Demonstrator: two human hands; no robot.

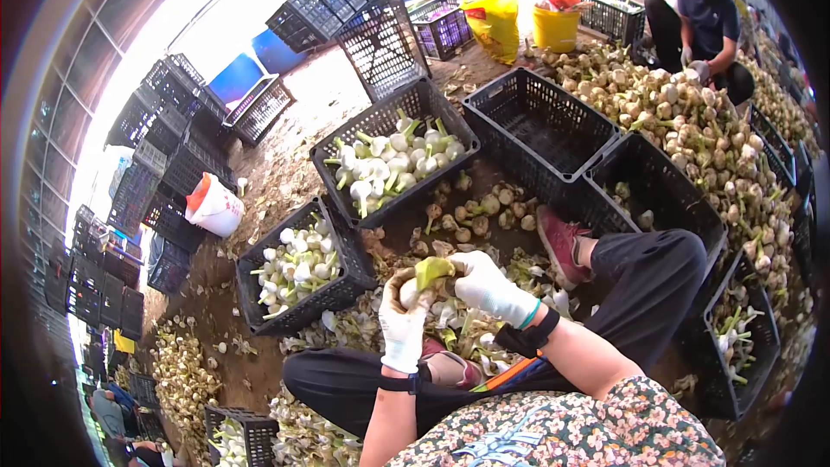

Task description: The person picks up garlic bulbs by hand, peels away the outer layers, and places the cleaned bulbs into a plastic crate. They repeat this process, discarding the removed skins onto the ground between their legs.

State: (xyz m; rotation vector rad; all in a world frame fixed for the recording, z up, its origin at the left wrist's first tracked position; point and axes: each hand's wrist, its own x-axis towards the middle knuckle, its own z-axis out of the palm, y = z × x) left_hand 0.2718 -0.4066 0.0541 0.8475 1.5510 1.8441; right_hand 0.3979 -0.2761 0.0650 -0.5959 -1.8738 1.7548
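Both my hands wear white work gloves with brownish fingertips. My left hand [403, 324] is wrapped round a whitish garlic bulb [409, 295]. Over the bulb sticks up a yellow-green piece of garlic stalk [432, 272]. The fingers of my right hand [491, 287] are closed at the far end of that stalk, on the bulb's right. Below my hands, between my legs, lies a heap of papery garlic peelings [462, 329]. Just beyond, unpeeled garlic bulbs [480, 212] lie on the ground.
Black crates of clean garlic stand ahead [380, 223] and at the left [246, 298]. More black crates [566, 175] line the right, before a big garlic pile [674, 121]. A person [709, 22] sits beside that pile. A white bucket [214, 212] stands at the left.
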